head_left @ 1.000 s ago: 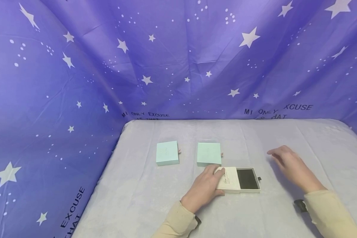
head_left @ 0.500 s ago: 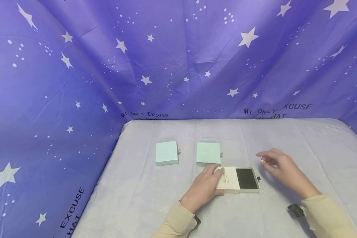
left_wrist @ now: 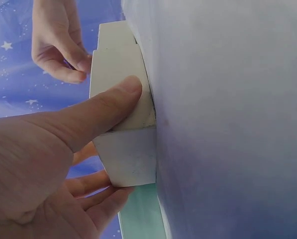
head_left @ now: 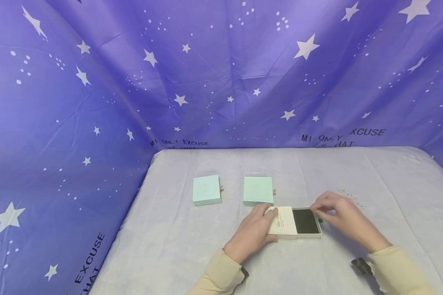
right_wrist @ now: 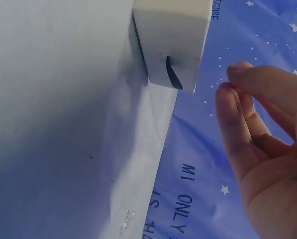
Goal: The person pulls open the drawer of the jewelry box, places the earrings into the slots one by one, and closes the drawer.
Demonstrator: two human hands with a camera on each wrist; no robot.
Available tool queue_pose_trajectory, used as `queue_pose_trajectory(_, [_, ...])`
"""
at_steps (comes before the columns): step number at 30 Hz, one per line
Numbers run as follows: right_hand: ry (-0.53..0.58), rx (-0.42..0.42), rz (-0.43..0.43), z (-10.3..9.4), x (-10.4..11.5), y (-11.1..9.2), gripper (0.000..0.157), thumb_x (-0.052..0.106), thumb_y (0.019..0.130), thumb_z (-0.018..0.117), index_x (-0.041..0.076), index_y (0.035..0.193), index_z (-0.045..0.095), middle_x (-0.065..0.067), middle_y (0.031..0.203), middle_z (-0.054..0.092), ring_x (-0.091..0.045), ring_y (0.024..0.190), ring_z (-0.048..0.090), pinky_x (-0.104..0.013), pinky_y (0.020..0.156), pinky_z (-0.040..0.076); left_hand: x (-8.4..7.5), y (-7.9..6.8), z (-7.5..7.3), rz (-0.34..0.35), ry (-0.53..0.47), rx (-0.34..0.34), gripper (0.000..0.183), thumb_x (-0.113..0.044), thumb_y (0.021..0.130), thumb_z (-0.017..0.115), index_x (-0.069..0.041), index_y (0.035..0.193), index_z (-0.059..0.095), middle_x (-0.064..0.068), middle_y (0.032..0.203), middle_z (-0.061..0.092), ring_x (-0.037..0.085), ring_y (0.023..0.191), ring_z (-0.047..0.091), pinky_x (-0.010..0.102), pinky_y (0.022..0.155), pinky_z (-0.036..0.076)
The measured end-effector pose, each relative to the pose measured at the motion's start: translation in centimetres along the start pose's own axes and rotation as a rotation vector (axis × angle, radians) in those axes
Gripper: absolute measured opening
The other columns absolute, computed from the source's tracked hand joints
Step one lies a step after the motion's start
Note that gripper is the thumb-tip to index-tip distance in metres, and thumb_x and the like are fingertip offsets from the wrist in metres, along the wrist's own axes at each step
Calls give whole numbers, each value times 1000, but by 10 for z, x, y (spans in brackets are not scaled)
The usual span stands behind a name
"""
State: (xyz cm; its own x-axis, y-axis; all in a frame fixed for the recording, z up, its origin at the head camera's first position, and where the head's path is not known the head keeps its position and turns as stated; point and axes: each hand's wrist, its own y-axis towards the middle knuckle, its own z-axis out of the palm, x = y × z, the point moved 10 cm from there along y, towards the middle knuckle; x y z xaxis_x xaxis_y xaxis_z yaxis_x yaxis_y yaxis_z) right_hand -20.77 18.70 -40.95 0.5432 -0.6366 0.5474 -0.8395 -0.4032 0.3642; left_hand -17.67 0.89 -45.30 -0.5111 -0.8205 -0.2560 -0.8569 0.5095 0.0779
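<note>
My left hand (head_left: 250, 232) grips the closed end of a cream drawer-style gift box (head_left: 286, 224), with the thumb along its near side in the left wrist view. The box's drawer (head_left: 321, 230) is pulled out to the right and shows a black pad (head_left: 305, 221). A short black pull tab (right_wrist: 173, 74) sticks out of the drawer's end. At the drawer's far right corner, my right hand (head_left: 341, 211) pinches thumb and fingertips together, just above the rim. The small shiny piece seen there half a second ago is hidden by the fingertips.
Two mint-green boxes (head_left: 206, 190) with small ribbon tabs stand farther back, the right one close behind the cream box. Several tiny shiny pieces (head_left: 345, 192) lie on the pale cloth beyond my right hand. A purple star-patterned curtain (head_left: 221, 73) rises behind the table.
My right hand has come left and toward me from the tiny shiny pieces, carrying one, to the drawer's corner. The left hand and the boxes stay in place.
</note>
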Motion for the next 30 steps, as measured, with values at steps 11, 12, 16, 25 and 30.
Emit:
queue_pose_trajectory(11, [33,51,-77,16,9,-3,28,-6,69,81,18,83,75,14,86,65,4,79,57,-21,67,55,0,0,1,0,-3,0,80,-45,76,77,-13,144,50,7,148,47,18,138,43,27,111,41])
queue_pose_trajectory(12, [34,55,-84,18,9,-3,29,-6,69,81,18,83,75,14,86,64,4,78,57,-21,66,55,1,0,1,-1,-4,0,80,-45,75,77,-13,144,50,7,148,47,18,138,43,27,111,41])
queue_pose_trajectory(16, [35,70,-97,21,11,-4,28,-7,69,81,18,82,75,14,85,64,5,76,55,-21,63,53,0,0,1,3,-6,0,80,-44,76,78,-12,143,50,8,148,47,18,138,43,27,111,41])
queue_pose_trajectory(25, [-96,151,-71,31,16,-2,24,-1,72,80,22,79,75,17,84,63,0,79,60,-26,71,58,0,0,-1,6,1,-8,78,-42,76,79,-12,142,51,8,146,48,18,137,44,26,110,42])
queue_pose_trajectory(30, [-128,203,-19,37,15,-3,20,2,74,80,22,80,75,16,85,63,-6,80,63,-30,74,59,1,0,0,5,-1,-6,78,-42,76,79,-12,142,51,8,146,48,18,137,44,26,109,42])
